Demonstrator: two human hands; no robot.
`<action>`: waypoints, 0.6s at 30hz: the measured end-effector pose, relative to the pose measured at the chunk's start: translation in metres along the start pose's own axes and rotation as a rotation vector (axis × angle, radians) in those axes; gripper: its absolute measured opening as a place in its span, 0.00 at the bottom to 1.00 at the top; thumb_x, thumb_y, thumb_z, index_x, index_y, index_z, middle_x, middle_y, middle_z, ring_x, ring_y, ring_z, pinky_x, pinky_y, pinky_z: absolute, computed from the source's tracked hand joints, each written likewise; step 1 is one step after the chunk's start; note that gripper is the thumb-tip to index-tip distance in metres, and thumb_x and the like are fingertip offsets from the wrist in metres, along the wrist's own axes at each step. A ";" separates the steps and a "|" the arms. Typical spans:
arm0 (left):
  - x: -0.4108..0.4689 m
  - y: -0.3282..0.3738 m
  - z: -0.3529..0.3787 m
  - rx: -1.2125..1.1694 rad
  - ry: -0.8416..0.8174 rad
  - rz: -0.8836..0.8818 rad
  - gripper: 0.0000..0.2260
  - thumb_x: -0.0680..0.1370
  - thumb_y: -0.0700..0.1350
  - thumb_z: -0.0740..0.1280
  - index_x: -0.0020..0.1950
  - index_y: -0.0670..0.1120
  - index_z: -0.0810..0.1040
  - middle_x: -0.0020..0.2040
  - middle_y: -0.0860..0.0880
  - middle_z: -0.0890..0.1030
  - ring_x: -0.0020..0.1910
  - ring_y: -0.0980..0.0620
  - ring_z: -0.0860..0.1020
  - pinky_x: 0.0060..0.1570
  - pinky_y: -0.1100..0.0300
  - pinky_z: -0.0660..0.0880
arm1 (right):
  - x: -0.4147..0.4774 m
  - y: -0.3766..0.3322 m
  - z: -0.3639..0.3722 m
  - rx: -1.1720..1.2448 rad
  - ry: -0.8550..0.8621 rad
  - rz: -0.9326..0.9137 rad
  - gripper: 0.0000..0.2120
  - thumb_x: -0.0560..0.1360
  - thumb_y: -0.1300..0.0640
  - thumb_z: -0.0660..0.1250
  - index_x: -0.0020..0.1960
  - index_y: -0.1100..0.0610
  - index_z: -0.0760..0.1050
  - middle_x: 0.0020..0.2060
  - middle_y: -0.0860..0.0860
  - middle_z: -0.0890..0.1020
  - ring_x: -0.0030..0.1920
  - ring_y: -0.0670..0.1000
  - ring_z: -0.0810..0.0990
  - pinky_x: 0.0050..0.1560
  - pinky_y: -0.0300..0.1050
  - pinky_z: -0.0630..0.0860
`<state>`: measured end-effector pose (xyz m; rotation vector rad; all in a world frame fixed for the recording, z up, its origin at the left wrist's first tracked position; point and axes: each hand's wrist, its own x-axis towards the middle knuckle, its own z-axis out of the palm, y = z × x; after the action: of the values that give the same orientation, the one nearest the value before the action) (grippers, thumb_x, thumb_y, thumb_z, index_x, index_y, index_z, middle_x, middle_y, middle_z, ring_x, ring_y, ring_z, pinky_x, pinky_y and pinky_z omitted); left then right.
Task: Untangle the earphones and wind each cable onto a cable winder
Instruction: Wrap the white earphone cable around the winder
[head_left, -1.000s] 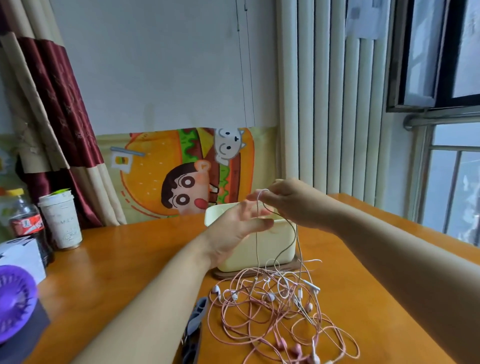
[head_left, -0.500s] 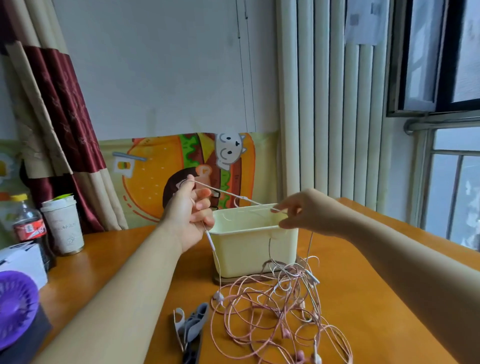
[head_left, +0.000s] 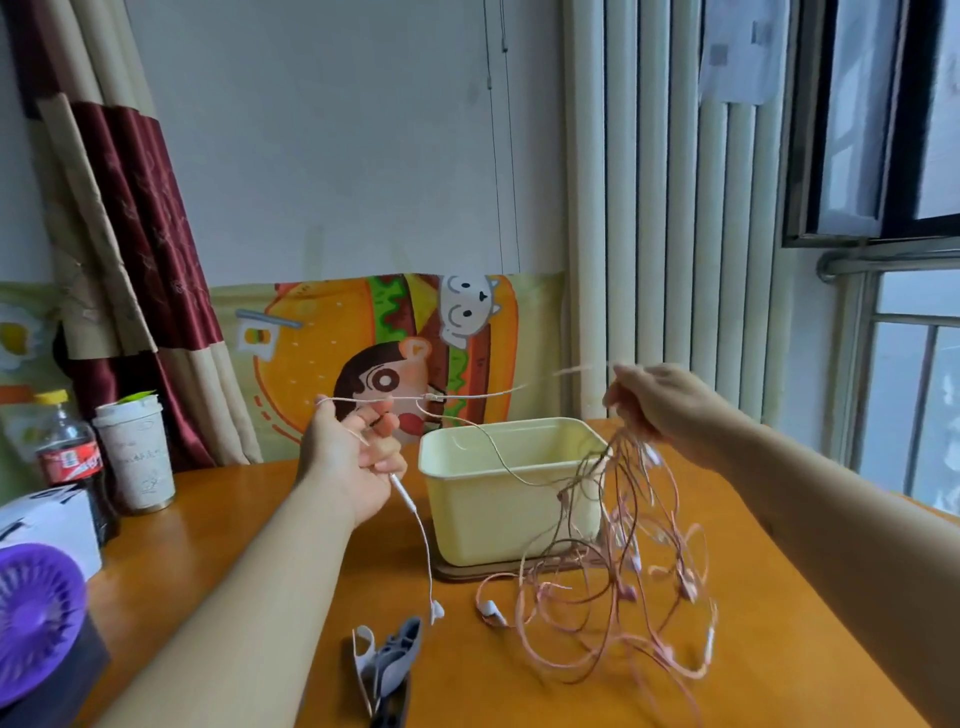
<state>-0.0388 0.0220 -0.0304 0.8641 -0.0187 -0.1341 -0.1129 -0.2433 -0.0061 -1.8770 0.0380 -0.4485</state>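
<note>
Head view: the left hand (head_left: 358, 457) was raised over the tabletop (head_left: 779, 649), fingers curled round a white earphone cable (head_left: 467, 396), gripping it. One run of that cable stretched taut across to the right hand (head_left: 660, 400), w/ a small inline piece partway along. Another run hung from the left hand down to a white earbud (head_left: 436, 610) resting on the tabletop.

The right hand was up over the right rim of a cream bin (head_left: 498, 499), fingers closed on a bunch of strands from the pink earphone tangle (head_left: 623, 571). The upper part of the tangle was lifted and motion-blurred. Its lower loops lay on the tabletop just right of the bin & toward the near edge.

The cable winders (head_left: 389, 660), grey and white, lay near the near edge, left of the tangle.

At the far-left corner stood a cola bottle (head_left: 67, 457) w/ yellow cap and red label, white script too blurred to read. Beside it was a paper cup (head_left: 137, 457) w/ faint print, illegible. A white box (head_left: 47, 525) w/ black marks and a purple fan (head_left: 36, 608) sat at the left edge. A cartoon burger poster (head_left: 322, 353) hung behind the far edge, no readable text.
</note>
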 end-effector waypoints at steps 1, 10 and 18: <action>0.000 -0.003 0.002 0.028 -0.025 -0.013 0.30 0.82 0.64 0.46 0.48 0.42 0.77 0.35 0.47 0.77 0.18 0.57 0.56 0.20 0.65 0.55 | 0.001 -0.012 0.002 0.061 0.021 -0.058 0.21 0.83 0.54 0.53 0.35 0.62 0.70 0.26 0.54 0.68 0.25 0.48 0.65 0.26 0.39 0.62; -0.031 -0.036 0.035 0.262 -0.690 -0.317 0.38 0.78 0.68 0.42 0.57 0.45 0.83 0.54 0.42 0.83 0.22 0.58 0.59 0.28 0.61 0.54 | 0.007 -0.053 0.012 -0.067 -0.015 -0.070 0.21 0.83 0.50 0.52 0.37 0.59 0.70 0.28 0.53 0.70 0.27 0.49 0.67 0.26 0.38 0.65; -0.047 -0.057 0.040 0.418 -0.952 -0.502 0.43 0.70 0.76 0.43 0.61 0.48 0.80 0.64 0.43 0.77 0.23 0.58 0.63 0.36 0.57 0.51 | 0.008 -0.012 0.013 -0.117 -0.019 -0.035 0.23 0.83 0.49 0.52 0.37 0.61 0.73 0.29 0.55 0.73 0.29 0.52 0.71 0.36 0.46 0.69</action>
<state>-0.0949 -0.0389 -0.0458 1.1388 -0.7448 -1.0326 -0.1034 -0.2297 0.0037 -1.9994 0.0183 -0.4607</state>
